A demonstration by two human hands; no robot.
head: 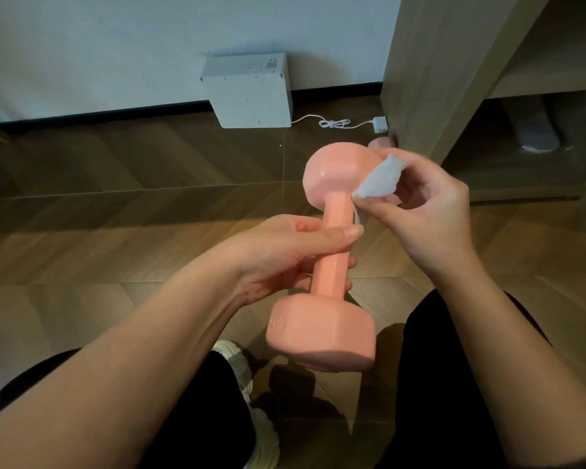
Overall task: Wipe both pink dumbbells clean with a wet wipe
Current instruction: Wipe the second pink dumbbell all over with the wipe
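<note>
The person held a pink dumbbell (330, 272) in the air over the wooden floor (115, 198), in front of their knees. It stood nearly upright, tilted a little, with its hexagonal lower head nearest the camera and its other head pointing up and away. The left hand (285, 255) gripped the handle around its middle: the fingers were curled round it from behind, their tips showing on the right side, and the thumb lay across the front.

The right hand (427, 211) held a crumpled white wet wipe (379, 179). Its thumb and fingers were pinching the wipe and pressing it against the right side of the upper head, just where that head met the handle. A corner of the wipe hung down beside the handle, close to the left thumb tip.

Behind the right hand, one end of a second pink dumbbell (381, 142) showed on the floor, just beside the foot of a wooden cabinet (430, 79); the hand hid the rest of it. A white box (251, 91) stood on the floor against the wall (115, 45), and near it lay a white charger (380, 124) with a looped cable (334, 123). Below the dumbbell, a pale shoe (241, 367) showed between the person's black-clad legs.
</note>
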